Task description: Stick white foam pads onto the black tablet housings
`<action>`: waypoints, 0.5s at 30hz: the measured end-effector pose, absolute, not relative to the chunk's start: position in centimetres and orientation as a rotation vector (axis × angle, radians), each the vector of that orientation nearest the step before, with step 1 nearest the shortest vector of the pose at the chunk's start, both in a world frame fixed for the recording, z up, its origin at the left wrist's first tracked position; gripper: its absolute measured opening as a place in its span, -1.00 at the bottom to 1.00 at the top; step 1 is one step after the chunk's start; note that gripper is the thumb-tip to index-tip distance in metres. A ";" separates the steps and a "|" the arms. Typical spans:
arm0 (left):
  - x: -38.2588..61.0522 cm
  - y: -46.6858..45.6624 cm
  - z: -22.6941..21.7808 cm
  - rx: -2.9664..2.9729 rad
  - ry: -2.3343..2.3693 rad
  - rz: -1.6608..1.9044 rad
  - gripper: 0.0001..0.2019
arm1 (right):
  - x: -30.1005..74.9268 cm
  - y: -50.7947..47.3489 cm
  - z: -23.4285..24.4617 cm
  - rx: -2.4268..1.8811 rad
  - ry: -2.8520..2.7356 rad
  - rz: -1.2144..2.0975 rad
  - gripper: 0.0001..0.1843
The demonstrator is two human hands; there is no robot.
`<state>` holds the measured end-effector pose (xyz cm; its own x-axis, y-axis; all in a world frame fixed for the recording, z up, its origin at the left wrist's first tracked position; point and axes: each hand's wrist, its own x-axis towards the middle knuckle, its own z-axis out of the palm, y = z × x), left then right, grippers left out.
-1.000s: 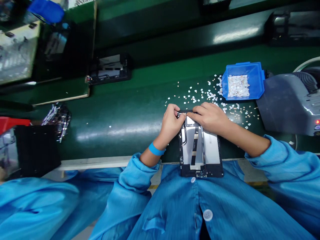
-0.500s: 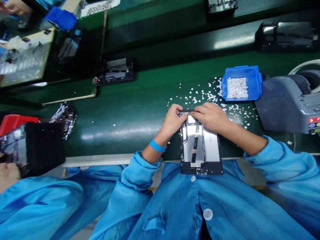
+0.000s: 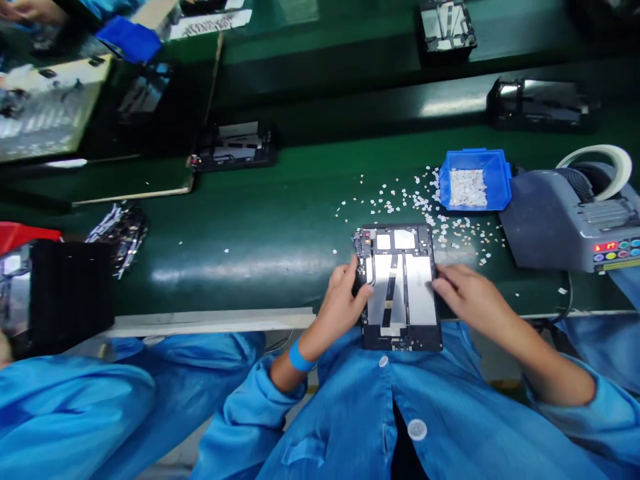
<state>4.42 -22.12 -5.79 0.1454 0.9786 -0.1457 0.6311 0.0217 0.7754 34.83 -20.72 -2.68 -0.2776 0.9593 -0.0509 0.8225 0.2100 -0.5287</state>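
Note:
An opened tablet (image 3: 420, 287) with its inside parts facing up lies in front of me, its near end over the table's front edge against my blue coat. My left hand (image 3: 345, 293) grips its left edge, the thumb on top and the other fingers along the side. At the right edge my right hand (image 3: 463, 290) holds it with the thumb and curled fingers; the fingertips are partly hidden. Black strips run down the silver middle of the tablet. Small white bits (image 3: 390, 200) are scattered on the green table just beyond it.
A blue bin (image 3: 503, 177) of white pieces stands beside a grey tape dispenser (image 3: 545, 227) at right. More opened tablets (image 3: 240, 143) lie farther back. At left are a pile of thin strips (image 3: 125, 233), a red bin (image 3: 27, 233) and a co-worker holding a black device (image 3: 75, 293).
Both my hands have drawn back from the tablet's far end to its left and right sides. That far end, with its two white labels, is now uncovered. The view has shifted slightly.

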 end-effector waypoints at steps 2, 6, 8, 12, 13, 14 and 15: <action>5.3 -23.7 -5.9 1.726 1.553 0.637 -0.34 | 33.7 -22.4 -1.6 -1.704 -2.235 0.809 -0.44; 4.0 -23.8 -4.7 1.466 1.523 0.985 -0.30 | 30.4 -21.8 1.3 -1.520 -2.124 0.990 -0.38; 0.4 -22.6 -3.6 1.266 1.487 1.104 -0.28 | 29.7 -20.2 1.7 -1.423 -2.113 1.032 -0.38; -12.1 -19.4 -2.1 1.115 1.684 1.110 -0.33 | 30.9 -17.1 -0.5 -1.552 -2.077 0.921 -0.48; -15.6 -18.9 -1.9 1.110 1.781 1.090 -0.38 | 31.6 -16.6 -1.3 -1.601 -2.055 0.881 -0.50; -18.9 -18.5 -1.8 1.094 1.866 1.010 -0.41 | 32.3 -16.3 -2.0 -1.633 -2.036 0.842 -0.51; -21.8 -18.2 -1.6 1.118 1.929 0.875 -0.42 | 33.1 -16.0 -2.5 -1.645 -2.024 0.802 -0.52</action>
